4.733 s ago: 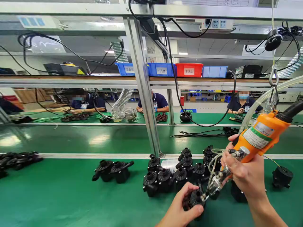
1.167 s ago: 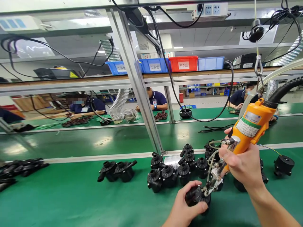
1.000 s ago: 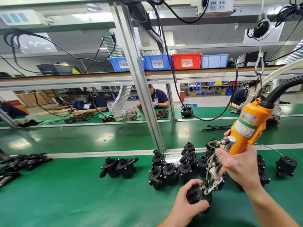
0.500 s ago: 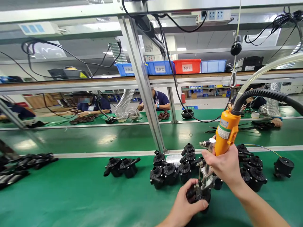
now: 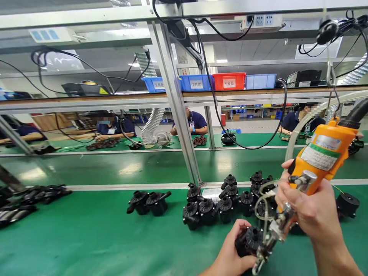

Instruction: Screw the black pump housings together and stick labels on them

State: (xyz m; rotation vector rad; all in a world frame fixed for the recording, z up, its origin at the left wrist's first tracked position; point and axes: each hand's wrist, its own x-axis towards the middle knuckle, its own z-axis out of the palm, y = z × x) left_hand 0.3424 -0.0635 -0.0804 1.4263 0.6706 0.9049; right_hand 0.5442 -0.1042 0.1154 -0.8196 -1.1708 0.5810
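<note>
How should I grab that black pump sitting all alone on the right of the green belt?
Probably from above, fingers round the drum-shaped body of the pump. It stands apart from the cluster, with bare belt beside it; its side port looks too small to hold.

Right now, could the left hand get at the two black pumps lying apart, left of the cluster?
Probably not yet: the left hand grips a black pump beside the orange screwdriver. The green mat toward the pair looks free.
</note>
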